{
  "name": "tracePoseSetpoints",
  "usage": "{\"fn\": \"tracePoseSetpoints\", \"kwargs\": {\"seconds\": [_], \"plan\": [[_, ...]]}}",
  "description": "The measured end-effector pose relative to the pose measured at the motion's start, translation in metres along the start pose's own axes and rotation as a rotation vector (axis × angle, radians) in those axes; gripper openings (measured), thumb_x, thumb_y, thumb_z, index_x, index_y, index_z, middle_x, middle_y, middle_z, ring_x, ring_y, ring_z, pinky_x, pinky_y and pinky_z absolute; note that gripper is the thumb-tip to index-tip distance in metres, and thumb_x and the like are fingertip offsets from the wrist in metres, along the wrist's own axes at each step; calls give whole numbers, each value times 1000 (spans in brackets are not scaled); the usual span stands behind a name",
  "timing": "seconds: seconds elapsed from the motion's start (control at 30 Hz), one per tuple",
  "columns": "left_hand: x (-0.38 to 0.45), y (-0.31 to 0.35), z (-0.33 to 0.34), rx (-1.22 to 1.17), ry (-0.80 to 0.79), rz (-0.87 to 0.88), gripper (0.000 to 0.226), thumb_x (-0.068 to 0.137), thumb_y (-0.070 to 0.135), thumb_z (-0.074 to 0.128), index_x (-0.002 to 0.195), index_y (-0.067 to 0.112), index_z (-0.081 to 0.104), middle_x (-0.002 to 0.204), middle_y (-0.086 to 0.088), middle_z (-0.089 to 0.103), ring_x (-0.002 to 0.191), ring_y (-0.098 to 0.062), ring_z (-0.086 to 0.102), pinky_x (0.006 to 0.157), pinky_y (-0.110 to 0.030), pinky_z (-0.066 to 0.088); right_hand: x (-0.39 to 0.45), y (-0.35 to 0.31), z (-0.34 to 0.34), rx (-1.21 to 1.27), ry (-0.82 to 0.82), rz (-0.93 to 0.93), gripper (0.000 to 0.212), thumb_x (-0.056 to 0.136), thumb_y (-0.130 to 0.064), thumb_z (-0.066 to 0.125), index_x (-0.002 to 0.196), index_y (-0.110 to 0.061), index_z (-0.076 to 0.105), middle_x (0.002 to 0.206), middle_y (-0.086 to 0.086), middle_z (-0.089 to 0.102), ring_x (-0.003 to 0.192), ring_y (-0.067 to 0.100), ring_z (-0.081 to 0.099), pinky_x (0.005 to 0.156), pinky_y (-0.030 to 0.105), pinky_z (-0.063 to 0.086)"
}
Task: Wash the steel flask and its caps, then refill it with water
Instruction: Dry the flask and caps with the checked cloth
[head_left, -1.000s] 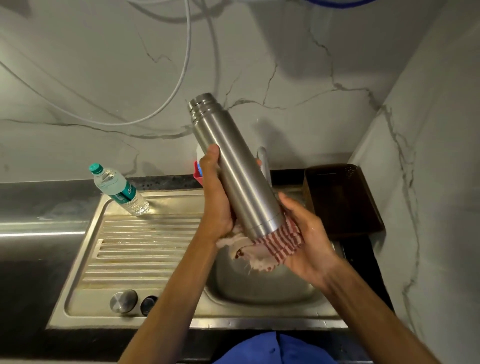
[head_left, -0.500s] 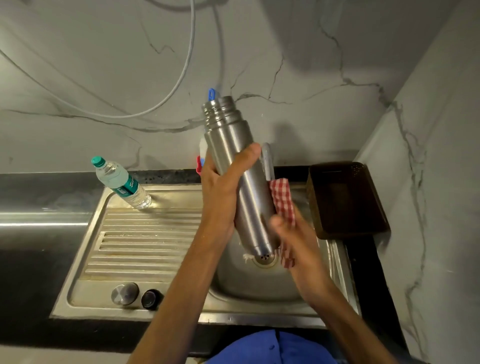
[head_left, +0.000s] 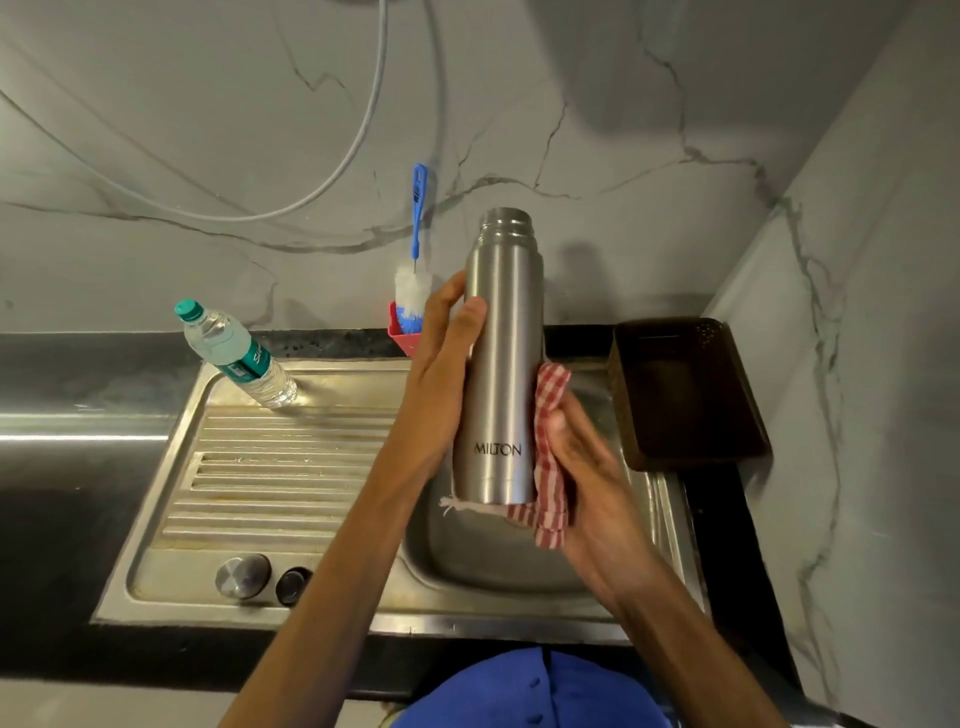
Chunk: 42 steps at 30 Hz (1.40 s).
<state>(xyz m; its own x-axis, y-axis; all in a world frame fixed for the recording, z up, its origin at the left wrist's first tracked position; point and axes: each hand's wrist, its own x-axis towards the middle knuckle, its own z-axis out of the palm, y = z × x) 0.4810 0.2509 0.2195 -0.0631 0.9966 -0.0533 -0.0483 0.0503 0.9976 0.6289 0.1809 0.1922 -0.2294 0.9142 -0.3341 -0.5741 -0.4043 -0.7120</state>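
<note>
Flask (head_left: 501, 364) stands upright and uncapped over the sink (head_left: 670, 525), left hand (head_left: 441, 374) curled round its upper body. Right hand (head_left: 582, 462) wraps a red checked cloth (head_left: 550, 457) against its lower side at 3 o'clock. Steel cap (head_left: 243, 576) and black cap (head_left: 292, 586) sit on the drainboard at 7 o'clock. Water bottle (head_left: 236, 353) stands at 9 o'clock, bottle brush (head_left: 414, 291) at 11, brown tray (head_left: 685, 395) at 3.
</note>
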Motion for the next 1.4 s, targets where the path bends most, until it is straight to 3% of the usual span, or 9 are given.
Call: {"fn": "tracePoseSetpoints", "kwargs": {"seconds": [0.27,0.43,0.57,0.7,0.87,1.0,1.17,1.3,1.4], "plan": [[-2,-21,-1,143,-225,3,42,108,42,36,147,35,49,141,4,61,130,-16,60,110,-40,48,13,-18,24,-30,161,-42,35,105,-50,37,111,-34,68,106,-4,80,101,12,76,87,29,59],[-32,-11,-8,479,-66,194,53,105,62,42,153,42,42,132,21,59,115,2,64,95,-26,59,13,-25,17,-12,204,-32,41,105,-53,37,127,-32,64,116,-4,77,108,11,73,86,28,57],[-79,-24,5,810,-108,163,103,77,93,53,162,52,13,149,14,36,130,-6,49,103,-32,53,11,-14,16,-61,232,-89,45,108,-51,34,143,-31,55,127,-4,73,119,13,69,89,26,59],[-62,-29,-18,660,-296,29,118,67,72,86,160,58,16,137,19,48,117,1,55,98,-22,53,15,-13,12,-47,287,-60,45,107,-53,37,142,-31,56,123,-5,75,113,13,72,87,30,61],[-49,-42,-35,225,-661,-334,101,74,41,83,155,64,26,146,13,54,131,-11,57,113,-49,50,26,-32,6,42,386,-56,50,101,-59,48,130,-22,66,115,5,78,109,23,74,104,49,53],[-62,-46,-10,114,-425,-185,83,87,25,65,150,53,19,127,37,54,122,2,60,96,-26,57,35,-40,6,107,404,-90,51,100,-57,51,129,-19,68,116,7,77,109,23,74,107,48,51],[-76,-51,12,240,-75,165,38,97,24,62,128,33,42,119,35,54,114,-2,63,85,-17,56,37,-44,5,141,408,-160,49,102,-55,47,129,-20,68,120,8,76,109,24,74,98,42,56],[-59,-57,1,-73,-174,-132,27,103,32,59,130,33,61,124,12,68,116,-15,68,89,-31,60,39,-40,1,140,459,-253,60,93,-60,56,134,-19,66,124,9,74,113,24,72,98,42,55],[-62,-67,5,-187,72,-266,27,94,44,65,113,25,68,117,0,72,113,-29,69,80,-32,61,37,-42,-3,183,490,-280,46,100,-56,50,125,-23,70,108,0,78,101,16,76,85,32,56]]}}
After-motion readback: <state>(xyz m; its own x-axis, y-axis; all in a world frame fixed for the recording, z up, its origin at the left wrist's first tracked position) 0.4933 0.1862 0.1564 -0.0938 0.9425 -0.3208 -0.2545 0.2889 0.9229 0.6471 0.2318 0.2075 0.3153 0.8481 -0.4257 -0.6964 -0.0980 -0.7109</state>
